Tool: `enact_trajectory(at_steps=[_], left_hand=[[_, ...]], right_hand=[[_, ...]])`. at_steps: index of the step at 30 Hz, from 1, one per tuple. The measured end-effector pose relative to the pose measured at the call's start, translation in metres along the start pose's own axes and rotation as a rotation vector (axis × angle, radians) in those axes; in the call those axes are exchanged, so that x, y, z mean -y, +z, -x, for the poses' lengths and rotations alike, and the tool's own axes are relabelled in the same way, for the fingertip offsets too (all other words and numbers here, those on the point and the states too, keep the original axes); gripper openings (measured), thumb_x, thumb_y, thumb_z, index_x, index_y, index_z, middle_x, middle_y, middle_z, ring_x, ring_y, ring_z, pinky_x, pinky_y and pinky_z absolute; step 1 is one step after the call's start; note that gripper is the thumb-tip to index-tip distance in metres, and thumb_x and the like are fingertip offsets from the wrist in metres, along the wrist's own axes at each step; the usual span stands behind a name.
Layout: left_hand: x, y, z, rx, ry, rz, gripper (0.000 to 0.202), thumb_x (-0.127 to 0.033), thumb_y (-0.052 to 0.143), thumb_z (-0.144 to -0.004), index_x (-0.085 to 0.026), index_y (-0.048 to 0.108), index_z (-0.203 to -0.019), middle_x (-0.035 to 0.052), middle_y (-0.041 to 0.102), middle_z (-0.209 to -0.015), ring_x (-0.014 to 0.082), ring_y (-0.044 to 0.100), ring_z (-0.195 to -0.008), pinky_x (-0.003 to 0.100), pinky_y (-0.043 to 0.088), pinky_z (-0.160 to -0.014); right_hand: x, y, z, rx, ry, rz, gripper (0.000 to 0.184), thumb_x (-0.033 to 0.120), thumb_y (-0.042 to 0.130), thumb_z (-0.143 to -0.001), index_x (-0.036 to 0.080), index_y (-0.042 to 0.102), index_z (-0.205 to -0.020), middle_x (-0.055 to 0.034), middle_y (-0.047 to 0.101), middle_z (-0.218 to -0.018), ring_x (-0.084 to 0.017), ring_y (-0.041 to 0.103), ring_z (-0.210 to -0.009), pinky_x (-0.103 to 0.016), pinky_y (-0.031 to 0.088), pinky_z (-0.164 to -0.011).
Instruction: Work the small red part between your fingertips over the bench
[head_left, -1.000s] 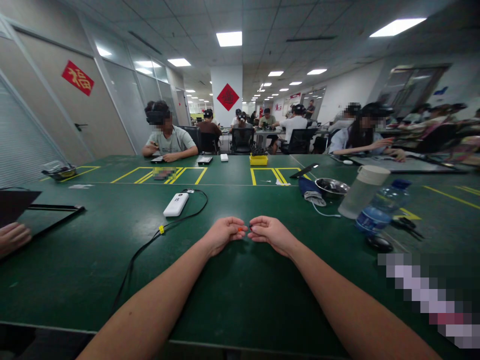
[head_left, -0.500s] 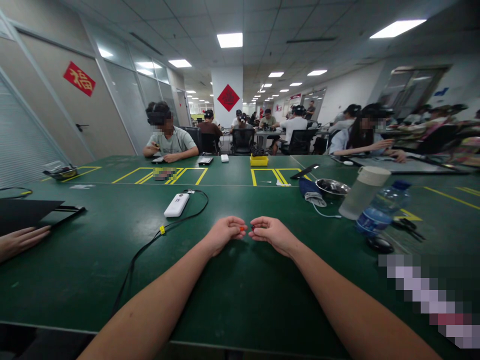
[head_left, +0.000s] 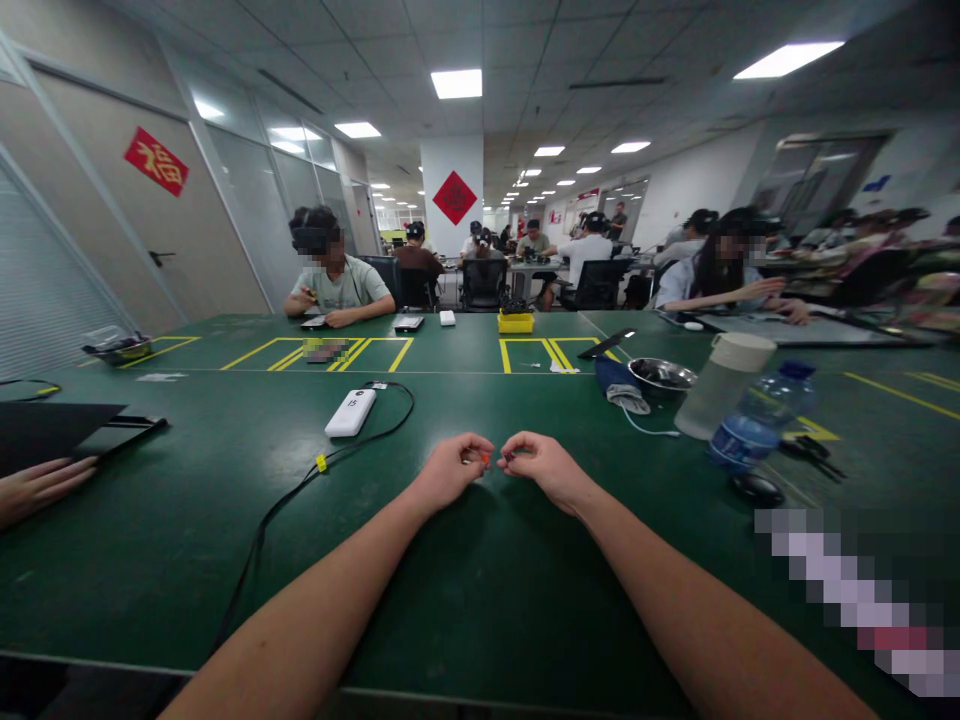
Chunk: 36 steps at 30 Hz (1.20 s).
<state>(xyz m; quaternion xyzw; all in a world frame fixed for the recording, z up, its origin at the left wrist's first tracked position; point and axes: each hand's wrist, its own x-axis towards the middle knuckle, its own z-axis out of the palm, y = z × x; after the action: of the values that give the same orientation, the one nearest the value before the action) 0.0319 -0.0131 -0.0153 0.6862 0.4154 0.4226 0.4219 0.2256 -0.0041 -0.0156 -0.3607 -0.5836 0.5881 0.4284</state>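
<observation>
In the middle of the head view, my left hand (head_left: 450, 468) is closed in a pinch on a small orange-red piece (head_left: 486, 460), too small for me to name its kind. Facing it a short gap away, my right hand (head_left: 544, 467) pinches a small dark piece (head_left: 511, 457) between thumb and fingers; its kind cannot be made out either. Both hands are just above the green table (head_left: 480, 590), fingertips turned toward each other. The two pieces appear apart, and the fingers partly cover them.
A white power bank (head_left: 351, 413) with a black cable lies left of my hands. On the right stand a water bottle (head_left: 761, 420), a frosted bottle (head_left: 724, 385), a metal bowl (head_left: 661, 376) and a black mouse (head_left: 757, 489). Another person's hand (head_left: 49, 488) rests at far left.
My fingers have shifted slightly around the small pieces, and more of the orange-red one's edge shows. Both hands stay in nearly the same place.
</observation>
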Motion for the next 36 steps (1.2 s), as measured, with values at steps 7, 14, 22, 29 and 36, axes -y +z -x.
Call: enact_trajectory(at_steps=[7,14,22,29,36], left_hand=[[0.001,-0.007,-0.001,-0.029,0.011,0.016,0.035,-0.002,0.054,-0.065,-0.014,0.061,-0.097,0.0044,0.065,-0.079,0.0139,0.062,-0.072,0.025,0.049,-0.069],[0.005,-0.008,-0.002,-0.088,0.018,-0.031,0.033,-0.003,0.054,-0.066,-0.016,0.063,-0.096,0.0053,0.066,-0.083,0.0159,0.063,-0.081,0.027,0.048,-0.074],[0.005,-0.003,-0.001,-0.082,0.053,-0.096,0.032,-0.004,0.056,-0.067,-0.017,0.065,-0.094,0.0050,0.065,-0.088,0.0152,0.062,-0.081,0.026,0.048,-0.075],[0.003,0.002,0.000,-0.053,0.061,-0.107,0.031,-0.004,0.057,-0.067,-0.017,0.065,-0.094,0.0060,0.065,-0.089,0.0162,0.062,-0.083,0.027,0.048,-0.077],[0.002,0.001,-0.001,-0.054,0.030,-0.056,0.033,-0.002,0.056,-0.066,-0.016,0.065,-0.094,0.0052,0.066,-0.086,0.0153,0.061,-0.081,0.027,0.048,-0.076]], right_hand=[[0.005,0.004,0.002,0.014,-0.020,0.017,0.027,0.019,0.072,-0.061,0.015,0.059,-0.084,-0.0021,0.067,-0.074,-0.019,0.066,-0.079,-0.033,0.048,-0.078],[0.008,0.007,0.004,0.042,-0.027,-0.003,0.025,0.019,0.071,-0.063,0.016,0.059,-0.084,-0.0035,0.068,-0.078,-0.018,0.065,-0.084,-0.032,0.047,-0.081],[0.003,-0.002,-0.001,-0.047,-0.047,-0.002,0.024,0.018,0.071,-0.060,0.016,0.060,-0.082,-0.0025,0.067,-0.079,-0.018,0.065,-0.081,-0.032,0.049,-0.079],[0.002,-0.003,-0.002,-0.053,-0.059,-0.021,0.024,0.016,0.072,-0.060,0.016,0.060,-0.080,-0.0023,0.066,-0.079,-0.017,0.065,-0.079,-0.031,0.049,-0.078],[0.001,-0.002,-0.002,-0.041,-0.048,-0.011,0.026,0.019,0.072,-0.060,0.016,0.060,-0.083,-0.0019,0.066,-0.078,-0.017,0.065,-0.078,-0.031,0.048,-0.077]])
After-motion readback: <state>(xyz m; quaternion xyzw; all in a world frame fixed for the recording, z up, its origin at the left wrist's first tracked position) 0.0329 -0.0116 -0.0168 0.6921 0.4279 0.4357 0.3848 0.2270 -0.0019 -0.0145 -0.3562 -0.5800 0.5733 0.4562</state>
